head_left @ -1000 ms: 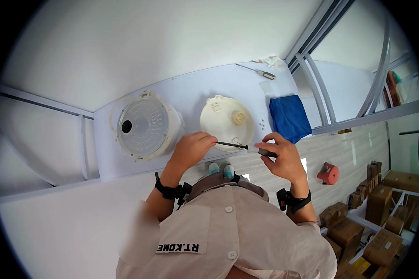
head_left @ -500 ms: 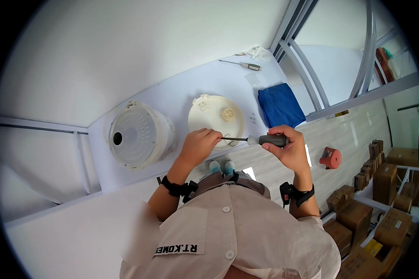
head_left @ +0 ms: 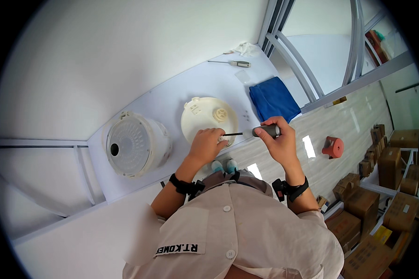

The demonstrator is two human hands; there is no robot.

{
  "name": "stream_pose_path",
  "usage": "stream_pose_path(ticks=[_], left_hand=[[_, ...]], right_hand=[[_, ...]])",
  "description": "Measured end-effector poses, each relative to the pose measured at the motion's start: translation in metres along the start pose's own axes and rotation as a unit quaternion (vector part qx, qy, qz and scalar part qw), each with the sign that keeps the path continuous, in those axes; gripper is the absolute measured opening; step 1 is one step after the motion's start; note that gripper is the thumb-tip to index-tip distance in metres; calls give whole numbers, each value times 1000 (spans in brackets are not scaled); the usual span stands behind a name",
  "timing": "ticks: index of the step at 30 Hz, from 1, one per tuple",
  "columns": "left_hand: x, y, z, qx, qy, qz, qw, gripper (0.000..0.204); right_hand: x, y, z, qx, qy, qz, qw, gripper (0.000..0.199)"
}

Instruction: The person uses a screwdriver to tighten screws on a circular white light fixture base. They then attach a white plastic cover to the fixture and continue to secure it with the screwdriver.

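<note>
My left hand (head_left: 206, 143) pinches one end of a dark screwdriver shaft (head_left: 233, 134), whose other end points right. In my right hand (head_left: 284, 143) is a grey screwdriver handle (head_left: 269, 131), fingers wrapped round it. A short gap separates shaft and handle. Both hands are over the table's near edge, in front of a shallow cream round lid (head_left: 198, 124), and my left hand hides part of its rim. A small cream round wheel-like piece (head_left: 220, 114) sits on the lid. Several tiny dark pieces (head_left: 246, 116) lie to its right.
On the left of the table (head_left: 165, 100) stands a white tub (head_left: 132, 145) with a dark hole. A folded blue cloth (head_left: 273, 98) lies at the right, another screwdriver (head_left: 241, 63) farther back. A red stool (head_left: 333, 147) and cardboard boxes (head_left: 358, 207) stand right, beyond the table.
The shaft and the handle, joined before, are now apart. The shaft stays in my left hand and the handle in my right. The whole view has shifted slightly.
</note>
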State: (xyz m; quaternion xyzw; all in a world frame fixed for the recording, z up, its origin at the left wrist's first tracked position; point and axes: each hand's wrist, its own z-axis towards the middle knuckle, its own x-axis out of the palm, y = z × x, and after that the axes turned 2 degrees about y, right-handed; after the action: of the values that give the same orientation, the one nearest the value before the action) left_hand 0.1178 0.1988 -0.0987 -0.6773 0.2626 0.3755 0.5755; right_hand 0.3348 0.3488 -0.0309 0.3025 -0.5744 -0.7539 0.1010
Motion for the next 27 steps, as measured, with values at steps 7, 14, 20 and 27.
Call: stream_pose_path(ticks=[7, 14, 20, 27], left_hand=[[-10, 2, -4, 12, 67, 23, 997, 70], [-4, 5, -5, 44, 51, 50, 996, 70], [9, 17, -4, 63, 29, 45, 997, 68], [13, 19, 0, 74, 11, 35, 997, 64]], right_hand=[[8, -1, 5, -48, 22, -35, 998, 31], [11, 10, 9, -63, 34, -78, 994, 31], [11, 11, 11, -63, 49, -94, 992, 32], [13, 31, 19, -102, 93, -135, 981, 40]])
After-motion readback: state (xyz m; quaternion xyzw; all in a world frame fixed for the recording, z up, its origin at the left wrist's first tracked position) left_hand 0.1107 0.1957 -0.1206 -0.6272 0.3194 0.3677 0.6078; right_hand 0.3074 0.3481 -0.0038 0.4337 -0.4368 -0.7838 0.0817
